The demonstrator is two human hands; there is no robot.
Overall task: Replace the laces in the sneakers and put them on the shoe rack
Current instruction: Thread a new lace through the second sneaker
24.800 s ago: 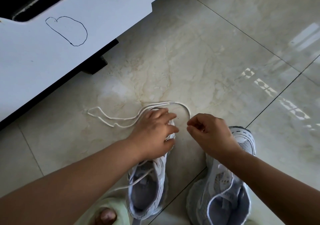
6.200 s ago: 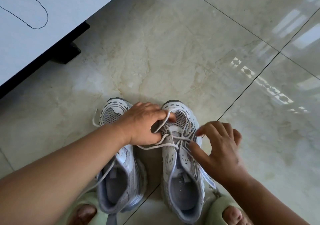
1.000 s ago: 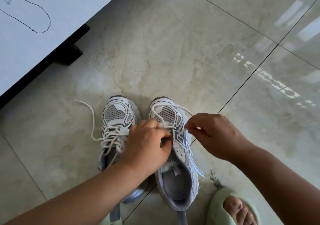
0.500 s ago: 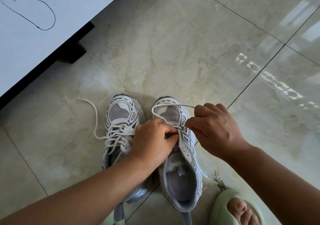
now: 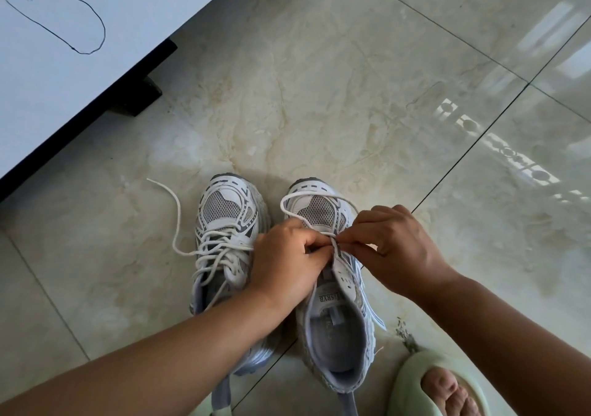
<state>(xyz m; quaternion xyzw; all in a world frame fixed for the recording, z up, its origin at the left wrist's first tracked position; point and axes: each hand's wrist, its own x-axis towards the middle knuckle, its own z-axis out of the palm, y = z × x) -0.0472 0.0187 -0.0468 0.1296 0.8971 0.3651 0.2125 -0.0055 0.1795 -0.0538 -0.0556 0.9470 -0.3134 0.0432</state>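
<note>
Two white-and-grey mesh sneakers stand side by side on the tile floor, toes pointing away from me. The left sneaker point(image 5: 228, 220) is laced, and one loose end of its white lace point(image 5: 175, 211) trails out to the left. Over the middle of the right sneaker point(image 5: 335, 316) my left hand point(image 5: 287, 262) and my right hand point(image 5: 393, 249) meet, each pinching the right sneaker's white lace point(image 5: 289, 199), which loops out over the toe. My fingers hide the eyelets there.
A white cabinet point(image 5: 64, 73) with a black base and a pen scribble on it fills the upper left. A foot in a pale green slipper point(image 5: 438, 387) rests at the lower right, next to the right sneaker's heel. Glossy marble tiles stretch ahead and right.
Over the last second both hands came together at the right sneaker's midfoot. The lace loop over its toe has grown larger. The left sneaker has not moved.
</note>
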